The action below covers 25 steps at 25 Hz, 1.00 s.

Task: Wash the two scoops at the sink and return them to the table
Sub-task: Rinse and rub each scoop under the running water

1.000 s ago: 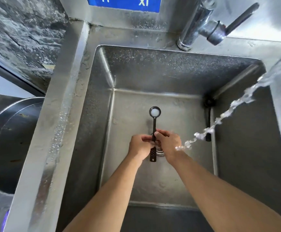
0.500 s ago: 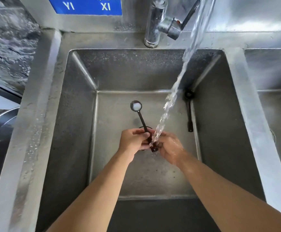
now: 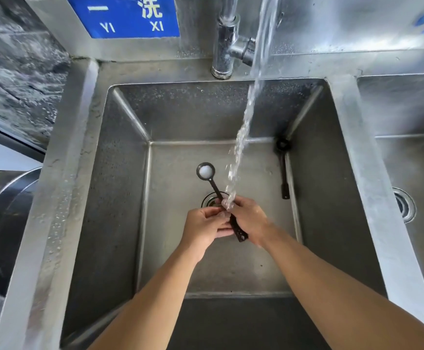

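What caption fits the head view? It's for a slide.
Both hands rub a scoop under the water; the second scoop lies in the sink.

Readable text: you have one blue sign [image 3: 127,16] on the steel backsplash behind the sink, white characters "一 洗", with "YI XI" beneath them.

Two bare forearms — no sleeves — each hand (left [image 3: 204,229], right [image 3: 250,219]) without rings or gloves.
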Motion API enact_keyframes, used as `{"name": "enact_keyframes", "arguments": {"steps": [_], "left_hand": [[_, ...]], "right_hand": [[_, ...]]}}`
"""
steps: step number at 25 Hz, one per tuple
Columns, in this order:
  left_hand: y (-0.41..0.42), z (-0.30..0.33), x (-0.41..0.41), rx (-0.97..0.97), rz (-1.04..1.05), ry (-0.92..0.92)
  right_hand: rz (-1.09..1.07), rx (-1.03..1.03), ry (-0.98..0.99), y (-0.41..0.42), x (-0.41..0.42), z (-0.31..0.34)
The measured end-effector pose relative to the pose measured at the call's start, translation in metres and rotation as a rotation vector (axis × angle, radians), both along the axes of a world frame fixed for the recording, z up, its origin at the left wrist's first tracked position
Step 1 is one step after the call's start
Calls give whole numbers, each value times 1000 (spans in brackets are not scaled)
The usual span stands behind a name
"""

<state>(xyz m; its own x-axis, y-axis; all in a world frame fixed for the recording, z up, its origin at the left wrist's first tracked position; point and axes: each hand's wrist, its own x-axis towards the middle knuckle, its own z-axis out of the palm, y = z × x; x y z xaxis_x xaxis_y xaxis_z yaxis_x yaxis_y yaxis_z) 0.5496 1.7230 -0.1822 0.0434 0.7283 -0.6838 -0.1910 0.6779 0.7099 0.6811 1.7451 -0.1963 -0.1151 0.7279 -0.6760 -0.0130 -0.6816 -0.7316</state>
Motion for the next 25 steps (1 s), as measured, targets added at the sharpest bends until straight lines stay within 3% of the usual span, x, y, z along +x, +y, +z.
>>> {"name": "enact_keyframes", "arguments": {"steps": [4,8,13,18,25], "left_hand": [[-10,3,-4,-36,-109,146],[-8,2,-2,-16,-59,440],[2,2,17,-100,177,164],[4,-4,27,-93,279,99],[-1,-3,30,-83,207,17]], "right_hand": [[112,42,-107,-8,7,7],[68,-39,77,-20,19,18],[162,-45,42,-35,40,27],[215,-93,39,-48,57,32],[211,-151,48,-56,54,38]]}}
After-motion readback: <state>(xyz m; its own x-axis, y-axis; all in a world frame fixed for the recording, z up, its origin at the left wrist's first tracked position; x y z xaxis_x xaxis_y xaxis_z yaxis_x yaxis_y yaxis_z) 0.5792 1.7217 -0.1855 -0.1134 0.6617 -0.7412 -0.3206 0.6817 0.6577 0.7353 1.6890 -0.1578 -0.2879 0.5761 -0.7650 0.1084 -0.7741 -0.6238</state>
